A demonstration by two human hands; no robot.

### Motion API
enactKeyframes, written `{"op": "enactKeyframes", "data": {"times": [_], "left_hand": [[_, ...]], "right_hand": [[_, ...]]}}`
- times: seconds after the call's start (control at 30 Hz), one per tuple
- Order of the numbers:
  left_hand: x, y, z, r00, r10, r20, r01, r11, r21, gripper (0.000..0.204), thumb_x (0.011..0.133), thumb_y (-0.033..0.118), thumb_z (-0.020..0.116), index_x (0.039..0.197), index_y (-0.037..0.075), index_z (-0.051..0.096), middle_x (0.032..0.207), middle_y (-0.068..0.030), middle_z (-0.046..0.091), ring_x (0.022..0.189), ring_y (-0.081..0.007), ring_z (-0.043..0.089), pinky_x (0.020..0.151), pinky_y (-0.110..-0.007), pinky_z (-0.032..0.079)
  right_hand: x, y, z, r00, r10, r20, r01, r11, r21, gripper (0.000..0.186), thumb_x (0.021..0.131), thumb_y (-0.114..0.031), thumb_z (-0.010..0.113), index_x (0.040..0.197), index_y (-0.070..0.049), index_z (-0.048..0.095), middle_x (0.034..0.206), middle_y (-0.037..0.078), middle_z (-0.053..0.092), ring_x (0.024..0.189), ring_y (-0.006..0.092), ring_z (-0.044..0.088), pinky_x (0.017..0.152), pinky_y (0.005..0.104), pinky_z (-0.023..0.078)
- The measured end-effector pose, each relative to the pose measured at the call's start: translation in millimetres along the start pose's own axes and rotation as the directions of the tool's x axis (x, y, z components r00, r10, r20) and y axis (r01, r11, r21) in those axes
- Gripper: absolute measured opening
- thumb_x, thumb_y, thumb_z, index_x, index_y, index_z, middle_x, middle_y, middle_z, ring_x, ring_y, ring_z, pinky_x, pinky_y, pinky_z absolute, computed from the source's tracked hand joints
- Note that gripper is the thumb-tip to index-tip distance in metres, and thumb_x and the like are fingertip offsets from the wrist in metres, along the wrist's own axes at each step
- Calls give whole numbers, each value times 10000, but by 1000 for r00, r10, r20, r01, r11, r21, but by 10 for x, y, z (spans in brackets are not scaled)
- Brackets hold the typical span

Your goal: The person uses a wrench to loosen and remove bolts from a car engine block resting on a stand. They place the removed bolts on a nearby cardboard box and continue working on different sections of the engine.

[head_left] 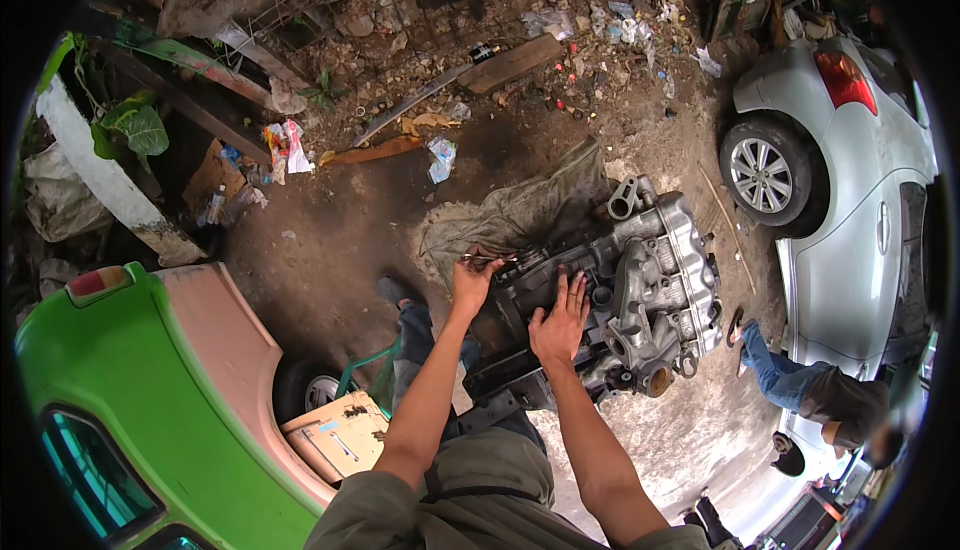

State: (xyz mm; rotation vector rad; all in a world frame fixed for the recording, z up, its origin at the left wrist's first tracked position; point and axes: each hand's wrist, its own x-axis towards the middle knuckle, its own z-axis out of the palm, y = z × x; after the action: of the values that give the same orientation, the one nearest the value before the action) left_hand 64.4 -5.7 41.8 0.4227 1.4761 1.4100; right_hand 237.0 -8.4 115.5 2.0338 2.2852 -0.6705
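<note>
A grimy metal engine [650,290] lies in front of me, with a dark block at its left and a silver cast cover at its right. My left hand [474,278] is closed at the block's upper left edge on something small that I cannot make out. My right hand [560,325] rests on the dark block [525,300] with its fingers extended, holding nothing. Behind the engine a dirty olive cloth [530,200] lies on the ground.
A green and pink car [150,370] is at left, beside a wooden board [340,430] with a wrench [338,442] on it. A silver car [840,210] stands at right, where another person [810,385] bends over. Debris and planks [510,63] litter the far ground.
</note>
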Motion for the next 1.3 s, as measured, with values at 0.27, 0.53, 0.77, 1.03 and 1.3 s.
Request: {"op": "enactKeyframes", "data": {"times": [0.27,0.53,0.77,1.03,1.3], "left_hand": [[-84,-183,-25,1000,9,-11,-9,1000,9,138,899,-11,749,875,-6,613,848,-53,704,840,-116,658,806,-297,530],[-13,-138,-66,990,54,131,-55,998,0,148,906,-114,674,869,-23,562,874,-82,640,882,-149,686,808,-299,566],[-20,-33,-97,964,98,247,-126,987,102,132,906,-158,602,956,-36,593,914,-70,642,895,-119,672,803,-287,529],[80,452,98,890,107,442,-383,703,600,174,936,-7,625,1102,16,672,1147,-174,669,973,-355,693,834,-470,556],[760,371,650,869,-397,296,-156,349,924,362,885,272,752,1141,22,695,1150,-235,688,1049,-440,650,872,-542,515]], "right_hand": [[2,-12,-8,1000,2,-4,-2,1000,0,863,851,-184,605,1614,-108,209,1666,239,184,1551,350,186,1249,481,175],[2,-13,-8,1000,0,-7,0,1000,6,869,839,-180,617,1610,-105,225,1663,244,189,1549,357,191,1248,489,178],[10,-17,-12,1000,11,3,-11,1000,9,871,842,-180,606,1617,-119,214,1666,245,182,1550,360,187,1254,491,164],[23,-30,-19,1000,23,11,-23,1000,6,867,844,-179,599,1619,-127,214,1664,244,189,1549,358,195,1258,492,156],[10,-14,-5,1000,31,0,-31,999,7,869,841,-180,609,1616,-128,218,1661,240,205,1547,359,198,1256,493,165]]}}
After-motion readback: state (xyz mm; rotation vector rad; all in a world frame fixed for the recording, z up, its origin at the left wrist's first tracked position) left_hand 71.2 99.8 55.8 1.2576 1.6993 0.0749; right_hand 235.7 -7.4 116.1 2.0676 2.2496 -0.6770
